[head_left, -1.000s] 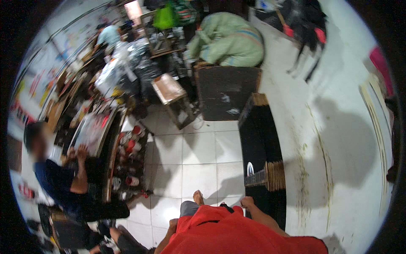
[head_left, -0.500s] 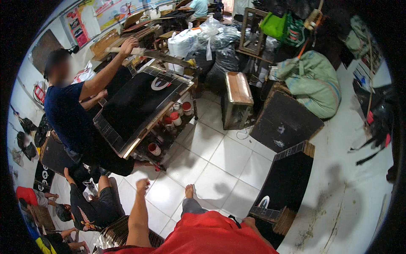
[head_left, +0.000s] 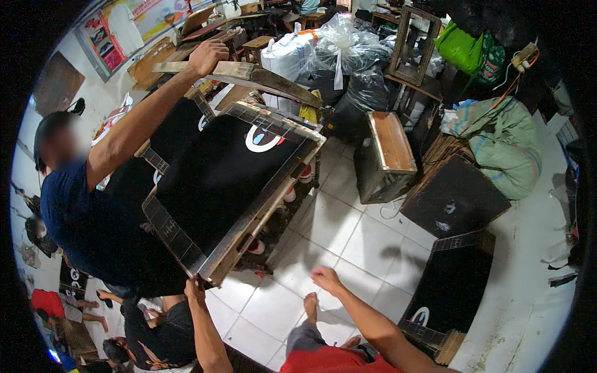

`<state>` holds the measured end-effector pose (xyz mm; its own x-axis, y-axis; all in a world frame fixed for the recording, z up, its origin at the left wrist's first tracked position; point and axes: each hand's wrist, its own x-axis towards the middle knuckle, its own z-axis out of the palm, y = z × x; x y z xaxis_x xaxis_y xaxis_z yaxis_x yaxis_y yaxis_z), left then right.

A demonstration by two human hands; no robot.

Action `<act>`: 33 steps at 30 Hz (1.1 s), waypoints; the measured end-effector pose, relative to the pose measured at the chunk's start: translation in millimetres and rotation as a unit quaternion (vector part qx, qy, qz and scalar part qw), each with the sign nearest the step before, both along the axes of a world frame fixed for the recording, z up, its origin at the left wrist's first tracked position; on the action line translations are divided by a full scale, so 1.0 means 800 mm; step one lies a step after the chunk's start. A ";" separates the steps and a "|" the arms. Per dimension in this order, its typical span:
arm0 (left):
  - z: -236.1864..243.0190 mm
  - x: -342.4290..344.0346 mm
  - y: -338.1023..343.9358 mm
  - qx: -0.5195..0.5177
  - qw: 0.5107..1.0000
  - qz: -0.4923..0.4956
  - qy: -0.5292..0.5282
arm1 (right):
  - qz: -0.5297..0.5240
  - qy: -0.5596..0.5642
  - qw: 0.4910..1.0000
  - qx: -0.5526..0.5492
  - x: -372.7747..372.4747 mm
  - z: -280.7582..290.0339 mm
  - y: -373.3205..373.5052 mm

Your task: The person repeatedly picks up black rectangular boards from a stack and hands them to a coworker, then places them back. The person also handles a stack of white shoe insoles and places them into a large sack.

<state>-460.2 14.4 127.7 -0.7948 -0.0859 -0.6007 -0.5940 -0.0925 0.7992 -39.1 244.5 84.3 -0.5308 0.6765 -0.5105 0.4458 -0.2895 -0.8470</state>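
Observation:
A black panel (head_left: 214,180) with a round white-and-blue emblem and grey end strips lies on a wooden board at centre left. My left hand (head_left: 194,287) grips that board's near corner, fingers closed round it. My right hand (head_left: 324,276) reaches forward over the tiled floor, right of the board, its fingers blurred. A co-worker (head_left: 74,193) in navy leans at the left, with a hand (head_left: 208,57) on a long wooden beam (head_left: 264,79) above the board. Another black panel (head_left: 180,121) lies behind the first.
A wood-topped box (head_left: 390,140), dark board (head_left: 454,199) and green sack (head_left: 504,155) stand at right; another printed panel (head_left: 457,283) leans below them. Plastic bags (head_left: 345,50) are piled behind. Co-workers (head_left: 155,339) sit lower left. The tiled floor (head_left: 323,230) runs between.
The view has swung left toward the co-worker's table. My left hand has risen and taken hold of the board's corner. My right arm has extended forward, and the co-worker's raised hand has shifted.

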 end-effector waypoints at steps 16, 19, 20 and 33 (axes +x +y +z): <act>0.156 0.136 0.004 -0.107 0.944 -0.312 0.016 | -0.145 0.482 0.792 -0.346 -0.253 0.079 0.172; 0.191 0.171 -0.027 -0.170 0.924 -0.284 0.191 | -0.222 0.454 0.808 -0.304 -0.133 0.113 0.119; 0.205 0.178 -0.036 -0.191 0.915 -0.272 0.228 | -0.209 0.481 0.800 -0.291 -0.082 0.129 0.094; 0.322 0.397 0.161 -0.039 0.651 -0.542 0.531 | -0.338 0.558 0.737 -0.177 0.446 0.253 -0.218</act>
